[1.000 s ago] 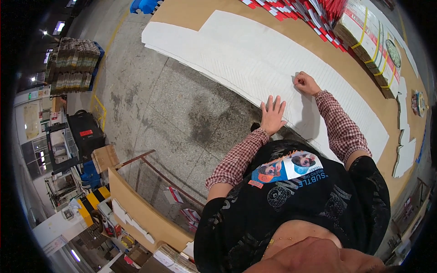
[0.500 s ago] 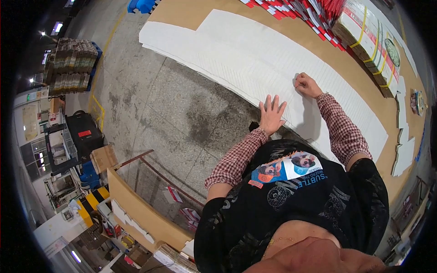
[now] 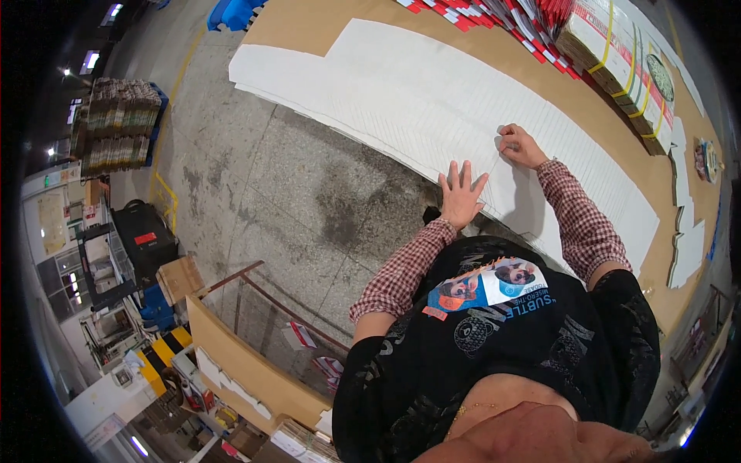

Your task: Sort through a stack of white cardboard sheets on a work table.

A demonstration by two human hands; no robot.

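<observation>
Two hands: left hand [image 3: 461, 194] splayed flat, right hand [image 3: 521, 144] pinching white ribbed sheets [image 3: 401, 100], countless, fanned along the bench [image 3: 309, 27].

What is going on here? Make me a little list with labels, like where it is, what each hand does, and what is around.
Place: warehouse with a concrete floor
Work surface: brown table
Left hand: flat, fingers spread, on the white sheets
Right hand: curled, fingertips pressing the same sheets
Sleeves: red checked
Nearby: strapped bundles at the table's far side; cardboard box on the floor
</observation>
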